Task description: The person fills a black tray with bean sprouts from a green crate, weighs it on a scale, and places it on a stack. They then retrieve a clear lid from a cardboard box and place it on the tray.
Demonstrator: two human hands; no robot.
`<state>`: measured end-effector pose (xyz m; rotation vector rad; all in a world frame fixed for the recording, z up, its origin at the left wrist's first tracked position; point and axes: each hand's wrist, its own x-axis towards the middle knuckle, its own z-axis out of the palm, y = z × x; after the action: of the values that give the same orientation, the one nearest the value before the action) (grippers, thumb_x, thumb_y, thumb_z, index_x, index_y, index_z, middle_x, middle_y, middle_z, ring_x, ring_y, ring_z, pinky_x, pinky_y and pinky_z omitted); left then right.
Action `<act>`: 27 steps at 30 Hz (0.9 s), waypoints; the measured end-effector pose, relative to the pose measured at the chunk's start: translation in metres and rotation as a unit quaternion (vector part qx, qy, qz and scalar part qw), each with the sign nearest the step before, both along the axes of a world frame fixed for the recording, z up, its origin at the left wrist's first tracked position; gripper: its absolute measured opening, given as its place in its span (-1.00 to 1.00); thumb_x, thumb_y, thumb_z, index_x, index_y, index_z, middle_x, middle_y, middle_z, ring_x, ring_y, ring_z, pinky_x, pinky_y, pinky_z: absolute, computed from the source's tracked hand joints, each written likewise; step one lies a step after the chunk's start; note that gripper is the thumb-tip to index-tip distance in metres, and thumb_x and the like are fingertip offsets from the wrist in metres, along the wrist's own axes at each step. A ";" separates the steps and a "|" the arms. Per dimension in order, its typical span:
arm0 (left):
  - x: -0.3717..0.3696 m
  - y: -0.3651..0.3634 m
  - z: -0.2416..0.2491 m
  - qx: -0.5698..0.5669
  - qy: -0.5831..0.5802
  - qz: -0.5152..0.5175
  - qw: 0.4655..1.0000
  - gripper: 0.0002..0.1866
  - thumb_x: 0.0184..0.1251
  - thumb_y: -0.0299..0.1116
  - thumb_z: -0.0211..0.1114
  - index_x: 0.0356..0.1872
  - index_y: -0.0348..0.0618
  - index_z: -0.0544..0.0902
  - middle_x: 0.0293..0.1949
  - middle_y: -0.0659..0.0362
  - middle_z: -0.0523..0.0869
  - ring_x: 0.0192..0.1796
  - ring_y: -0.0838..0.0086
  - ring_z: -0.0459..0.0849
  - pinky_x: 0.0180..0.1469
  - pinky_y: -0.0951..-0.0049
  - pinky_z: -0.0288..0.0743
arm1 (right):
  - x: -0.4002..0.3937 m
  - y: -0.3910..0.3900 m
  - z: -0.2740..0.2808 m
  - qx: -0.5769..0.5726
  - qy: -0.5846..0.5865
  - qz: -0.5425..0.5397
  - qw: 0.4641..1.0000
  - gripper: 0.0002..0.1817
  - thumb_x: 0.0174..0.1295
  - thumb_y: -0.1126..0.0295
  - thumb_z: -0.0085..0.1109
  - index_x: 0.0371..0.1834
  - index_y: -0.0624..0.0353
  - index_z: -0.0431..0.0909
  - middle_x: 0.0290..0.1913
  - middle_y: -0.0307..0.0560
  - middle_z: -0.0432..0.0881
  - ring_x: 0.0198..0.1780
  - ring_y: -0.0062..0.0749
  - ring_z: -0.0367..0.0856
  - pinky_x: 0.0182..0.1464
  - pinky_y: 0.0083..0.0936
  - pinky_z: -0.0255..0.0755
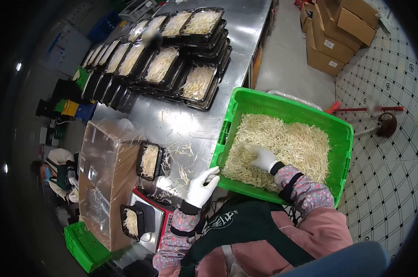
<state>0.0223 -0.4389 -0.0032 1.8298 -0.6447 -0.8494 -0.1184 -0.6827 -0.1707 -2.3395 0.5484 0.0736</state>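
My right hand (pixel 264 159), in a white glove, reaches into the bean sprouts (pixel 292 143) that fill the green crate (pixel 343 152); its fingertips are among the sprouts, so what they grip is unclear. Beside the crate's near left corner is my left hand (pixel 203 187), gloved too, with fingers apart and nothing held. To its left a black tray of sprouts (pixel 149 161) lies by the plastic-wrapped box. Another black tray (pixel 131 223) with sprouts rests on the red and silver scale (pixel 152 231).
Stacked trays of sprouts (pixel 160 64) cover the far part of the steel table (pixel 195 120). Loose sprouts lie near the scale. A plastic-covered box (pixel 100 184) stands at left, with a person (pixel 59 173) beyond. Cardboard boxes (pixel 331 39) and a red-handled tool (pixel 370 109) are at right.
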 end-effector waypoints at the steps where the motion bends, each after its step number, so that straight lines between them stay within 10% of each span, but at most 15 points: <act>1: -0.001 0.016 0.003 -0.006 0.018 0.029 0.999 -0.60 0.32 -0.55 0.29 0.19 -0.25 0.58 -0.05 0.12 0.74 -0.08 0.58 0.69 0.05 0.58 0.54 | 0.000 -0.003 0.024 0.023 0.022 -0.033 0.999 -0.30 -0.08 0.09 0.40 0.13 0.24 0.48 -0.14 0.31 0.65 -0.05 0.12 0.63 0.03 -0.15 0.50; 7: -0.008 0.100 0.020 -0.011 -0.027 0.118 0.993 -0.65 0.37 -0.54 0.23 0.17 -0.27 0.58 -0.01 0.11 0.75 -0.05 0.57 0.70 0.07 0.54 0.55 | -0.016 -0.019 0.025 -0.006 0.036 -0.080 0.996 -0.48 -0.13 0.04 0.39 -0.21 0.22 0.60 -0.33 0.26 0.68 -0.21 0.16 0.67 -0.08 -0.11 0.54; 9: -0.014 0.123 0.023 -0.022 -0.062 0.119 0.991 -0.66 0.37 -0.42 0.27 0.14 -0.22 0.61 0.00 0.10 0.73 0.01 0.46 0.70 0.09 0.46 0.54 | -0.029 -0.026 0.008 -0.187 -0.003 0.015 0.982 -0.50 -0.21 0.11 0.43 -0.23 0.21 0.63 -0.34 0.22 0.69 -0.23 0.17 0.66 -0.12 -0.11 0.55; 12: -0.025 0.159 0.041 -0.013 -0.136 0.164 0.977 -0.69 0.34 -0.44 0.27 0.09 -0.18 0.64 -0.02 0.06 0.72 0.02 0.37 0.69 0.07 0.44 0.52 | -0.032 -0.028 0.009 0.185 -0.178 -0.105 0.961 -0.29 -0.05 0.59 0.30 0.31 0.29 0.43 0.15 0.11 0.63 0.16 -0.24 0.60 0.30 -0.43 0.34; 20: 0.003 0.324 0.028 0.025 -0.468 0.517 0.717 -0.57 0.24 -0.50 0.28 0.17 -0.31 0.54 0.17 -0.08 0.57 0.24 0.09 0.52 0.31 0.22 0.37 | 0.044 0.031 0.138 0.275 -0.234 -0.068 0.930 -0.24 0.02 0.71 0.15 0.42 0.39 0.25 0.32 0.01 0.49 0.32 -0.25 0.45 0.34 -0.41 0.31; 24: 0.030 0.387 -0.005 0.193 -0.477 0.520 0.682 -0.47 0.31 -0.27 0.25 0.27 -0.26 0.46 0.30 -0.09 0.46 0.39 -0.03 0.32 0.48 0.04 0.02 | 0.136 0.130 0.195 0.191 -0.235 0.163 0.939 -0.19 0.01 0.70 0.17 0.45 0.37 0.20 0.41 0.06 0.39 0.38 -0.27 0.38 0.39 -0.39 0.29; 27: 0.039 0.404 -0.031 0.276 -0.440 0.401 0.755 -0.59 0.32 -0.19 0.25 0.14 -0.11 0.63 0.27 0.04 0.55 0.43 0.01 0.30 0.46 0.03 0.08 | 0.182 0.268 0.263 0.377 -0.217 0.260 0.862 -0.27 -0.03 0.62 0.28 0.35 0.31 0.37 0.30 0.04 0.52 0.28 -0.28 0.51 0.32 -0.42 0.39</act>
<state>0.0615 -0.0346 -0.0344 2.7167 -0.0486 0.5367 0.0640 -0.4145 0.0919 -1.5819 -0.3162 0.0033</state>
